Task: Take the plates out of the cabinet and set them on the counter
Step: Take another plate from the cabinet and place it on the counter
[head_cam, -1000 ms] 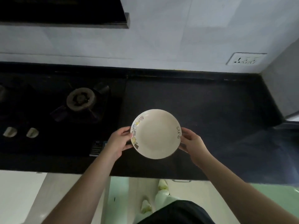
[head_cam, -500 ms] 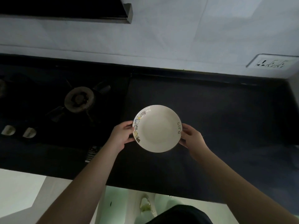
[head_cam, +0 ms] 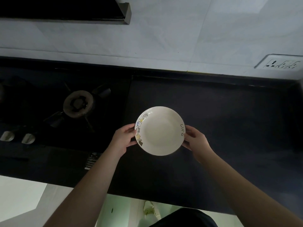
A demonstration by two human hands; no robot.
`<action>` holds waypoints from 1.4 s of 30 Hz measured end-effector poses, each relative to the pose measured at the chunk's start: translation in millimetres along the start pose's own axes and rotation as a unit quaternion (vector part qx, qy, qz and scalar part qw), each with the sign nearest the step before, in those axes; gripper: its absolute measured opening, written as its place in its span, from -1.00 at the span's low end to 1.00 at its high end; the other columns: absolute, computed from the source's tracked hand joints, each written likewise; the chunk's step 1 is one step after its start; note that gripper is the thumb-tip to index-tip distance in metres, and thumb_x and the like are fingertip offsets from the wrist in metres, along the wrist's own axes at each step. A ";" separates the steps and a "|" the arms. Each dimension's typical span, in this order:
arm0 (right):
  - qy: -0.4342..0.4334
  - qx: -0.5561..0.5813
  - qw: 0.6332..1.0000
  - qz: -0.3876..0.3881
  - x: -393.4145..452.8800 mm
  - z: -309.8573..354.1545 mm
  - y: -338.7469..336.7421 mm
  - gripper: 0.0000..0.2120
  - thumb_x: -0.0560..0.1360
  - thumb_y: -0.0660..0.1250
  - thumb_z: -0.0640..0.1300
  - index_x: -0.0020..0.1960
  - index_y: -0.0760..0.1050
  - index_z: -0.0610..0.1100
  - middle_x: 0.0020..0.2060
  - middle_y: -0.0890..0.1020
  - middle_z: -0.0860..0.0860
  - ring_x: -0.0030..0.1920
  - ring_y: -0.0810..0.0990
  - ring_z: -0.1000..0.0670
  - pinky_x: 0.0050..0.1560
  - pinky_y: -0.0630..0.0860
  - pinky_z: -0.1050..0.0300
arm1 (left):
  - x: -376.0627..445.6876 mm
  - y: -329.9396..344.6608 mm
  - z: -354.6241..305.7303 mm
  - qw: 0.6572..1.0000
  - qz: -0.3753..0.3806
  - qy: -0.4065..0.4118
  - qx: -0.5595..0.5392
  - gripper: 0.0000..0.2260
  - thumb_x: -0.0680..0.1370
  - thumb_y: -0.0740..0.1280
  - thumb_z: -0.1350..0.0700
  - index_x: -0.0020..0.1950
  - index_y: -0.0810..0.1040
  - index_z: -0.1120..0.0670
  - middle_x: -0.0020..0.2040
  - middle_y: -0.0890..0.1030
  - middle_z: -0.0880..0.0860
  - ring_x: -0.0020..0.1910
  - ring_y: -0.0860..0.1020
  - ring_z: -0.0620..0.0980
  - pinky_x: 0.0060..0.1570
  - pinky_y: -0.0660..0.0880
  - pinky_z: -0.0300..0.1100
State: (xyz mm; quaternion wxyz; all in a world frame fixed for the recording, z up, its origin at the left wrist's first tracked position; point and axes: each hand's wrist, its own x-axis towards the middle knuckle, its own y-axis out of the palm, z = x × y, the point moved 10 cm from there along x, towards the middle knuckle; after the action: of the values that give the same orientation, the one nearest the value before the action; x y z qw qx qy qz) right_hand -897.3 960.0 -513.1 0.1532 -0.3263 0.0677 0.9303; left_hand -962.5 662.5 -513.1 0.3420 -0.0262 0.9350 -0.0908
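Dark counter (head_cam: 229, 122) beside gas hob (head_cam: 78, 104); left hand (head_cam: 122, 141) & right hand (head_cam: 195, 140) grip plate (head_cam: 159, 131) rims, now further over counter vs 1 s ago, nearly set down

**Plate held over the counter**

I see my left hand (head_cam: 122, 141) and right hand (head_cam: 196, 141) gripping opposite rims of a white plate (head_cam: 159, 131) above the dark counter (head_cam: 229, 120), near its front edge, just right of the gas burner (head_cam: 79, 104).

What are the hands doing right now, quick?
Left hand: holding the round white ceramic plate by its left rim.
Right hand: holding the same plate's right rim.
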 end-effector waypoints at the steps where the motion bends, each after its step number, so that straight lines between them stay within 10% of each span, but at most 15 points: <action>1: 0.001 0.000 1.000 -0.002 0.7 0.1 -0.2 -0.73 0.56 0.32 -0.24 0.22 0.57 -0.03 0.03 0.69 0.02 0.00 0.69 0.02 -0.16 0.63 0.19 | 0.8 -0.5 0.6 1.000 -0.003 0.001 -0.002 -0.63 0.56 0.34 0.26 0.35 0.50 0.03 0.22 0.58 0.03 0.15 0.58 -0.01 -0.12 0.62 -0.08; 18: -0.034 -0.268 0.960 -0.072 -27.5 19.0 -22.7 -0.57 0.58 0.20 0.01 0.43 0.30 0.03 0.21 0.55 0.02 0.11 0.54 -0.04 0.15 0.52 -0.06 | -24.0 -27.3 -16.8 0.968 -0.063 0.140 0.199 -0.76 0.60 0.26 0.02 0.27 0.48 -0.05 0.04 0.61 -0.06 -0.04 0.59 -0.14 -0.14 0.55 -0.20; 28: -0.145 -0.533 0.833 -0.033 -128.4 -0.3 3.3 -0.54 0.61 0.12 0.12 0.47 0.29 0.00 0.42 0.37 -0.05 0.39 0.35 -0.13 0.35 0.35 -0.08 | -143.2 -2.3 -23.6 0.709 -0.070 0.406 0.572 -0.65 0.59 0.23 -0.05 0.31 0.48 0.06 0.13 0.60 0.04 0.06 0.57 0.01 -0.06 0.49 -0.09; 36: -0.231 -0.646 0.722 -0.093 -213.2 -31.0 -2.0 -0.49 0.61 0.02 0.18 0.51 0.21 0.03 0.46 0.35 0.01 0.47 0.26 -0.10 0.46 0.18 -0.07 | -215.4 -0.2 31.4 0.654 -0.055 0.470 0.590 -0.48 0.56 0.20 -0.05 0.48 0.33 0.13 0.18 0.55 0.08 0.21 0.49 0.11 0.26 0.40 0.08; 42: -0.239 -0.653 0.711 -0.105 -265.4 -60.9 -15.3 -0.48 0.62 0.01 0.16 0.53 0.16 0.02 0.50 0.29 0.00 0.50 0.18 -0.10 0.49 0.10 -0.04 | -265.4 -0.4 61.6 0.631 -0.047 0.466 0.618 -0.47 0.58 0.04 -0.12 0.52 0.31 0.06 0.46 0.41 0.12 0.48 0.30 0.16 0.44 0.22 0.18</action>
State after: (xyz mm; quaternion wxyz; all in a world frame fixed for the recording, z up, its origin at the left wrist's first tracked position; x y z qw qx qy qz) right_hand -660.1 896.7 -394.4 0.0095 -0.1169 -0.6301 0.7676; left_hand -719.9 682.2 -390.8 -0.2078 0.1937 0.6920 -0.6636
